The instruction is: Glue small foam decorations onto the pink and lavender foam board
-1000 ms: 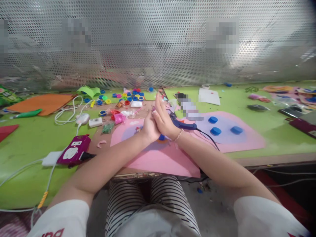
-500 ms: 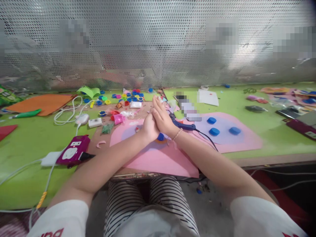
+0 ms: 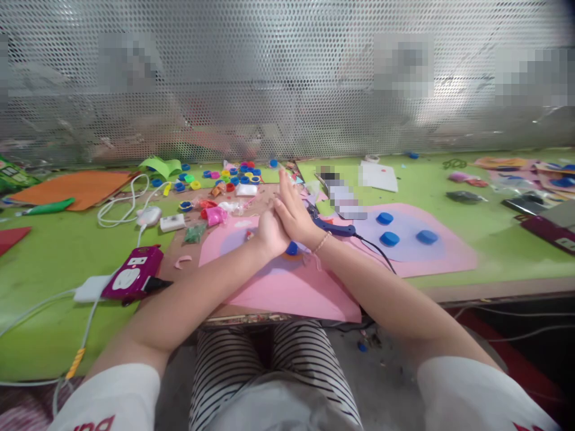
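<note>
My left hand [image 3: 271, 232] and my right hand [image 3: 293, 214] are pressed palm to palm above the pink sheet. The right fingers point up and away, stretched out straight. The left fingers mostly lie behind the right hand. Whether anything sits between the palms is hidden. Just below my hands, a blue cap [image 3: 291, 248] rests on the pink sheet [image 3: 296, 293], which has a lilac patch. To the right lies a dark blue glue gun [image 3: 335, 228] with a black cord, beside a second pink sheet [image 3: 458, 257] bearing blue discs [image 3: 390, 239].
Colourful rings and caps [image 3: 245, 178] cluster at the back, near small bags of pink clay [image 3: 216, 215]. On the left are a purple power strip [image 3: 135, 275], white cables and orange sheets [image 3: 76, 187]. A phone [image 3: 348, 203] lies behind the glue gun. A perforated metal screen [image 3: 269, 78] closes the back.
The right hand has shifted very slightly down and left against the left palm. Both hands stay pressed together, and the objects on the table have not moved.
</note>
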A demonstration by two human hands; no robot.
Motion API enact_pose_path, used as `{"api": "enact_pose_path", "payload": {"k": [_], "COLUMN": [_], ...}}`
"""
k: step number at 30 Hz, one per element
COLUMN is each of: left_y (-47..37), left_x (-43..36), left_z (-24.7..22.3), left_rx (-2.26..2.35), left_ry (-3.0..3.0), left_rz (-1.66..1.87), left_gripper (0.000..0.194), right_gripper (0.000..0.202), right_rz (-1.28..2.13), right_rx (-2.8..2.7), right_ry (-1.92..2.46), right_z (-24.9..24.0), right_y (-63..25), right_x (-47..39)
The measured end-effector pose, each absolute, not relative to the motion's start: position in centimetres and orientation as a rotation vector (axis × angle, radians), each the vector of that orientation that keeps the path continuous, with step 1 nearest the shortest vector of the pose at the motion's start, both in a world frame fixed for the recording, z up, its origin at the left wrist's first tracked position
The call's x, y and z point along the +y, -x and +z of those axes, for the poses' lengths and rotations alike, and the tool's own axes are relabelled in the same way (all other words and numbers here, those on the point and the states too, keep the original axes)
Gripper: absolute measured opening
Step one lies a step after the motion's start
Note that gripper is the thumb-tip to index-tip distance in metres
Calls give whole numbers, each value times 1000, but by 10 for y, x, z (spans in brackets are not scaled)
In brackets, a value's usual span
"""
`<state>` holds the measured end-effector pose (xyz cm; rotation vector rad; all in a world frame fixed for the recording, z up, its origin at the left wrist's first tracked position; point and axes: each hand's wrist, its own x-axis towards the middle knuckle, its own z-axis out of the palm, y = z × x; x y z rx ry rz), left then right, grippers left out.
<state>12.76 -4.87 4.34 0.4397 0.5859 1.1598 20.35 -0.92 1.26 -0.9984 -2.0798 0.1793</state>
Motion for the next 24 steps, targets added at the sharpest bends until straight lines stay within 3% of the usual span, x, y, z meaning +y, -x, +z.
{"api": "enact_pose_path", "payload": {"k": [5, 10, 17, 24], "left_y": [-125, -151, -121, -113], "left_x": [-53, -63, -49, -49], "left_z": [38, 35, 46, 41], "left_rx": [626, 972, 594, 650], "left_ry": [-517, -568, -509, -524], "left_rz": [1204, 1580, 1180, 1215], "left_gripper": [51, 53, 50, 57], "right_gripper": [63, 65, 63, 64], "right_rz": [224, 222, 204, 177], "right_rx": [-2092, -2293, -2071, -2108], "right_ry": [998, 800, 974, 921], "right_z": [10, 12, 12, 13], "right_y": [-199, -177, -201, -192], "right_x": [-17, -47, -10, -27]}}
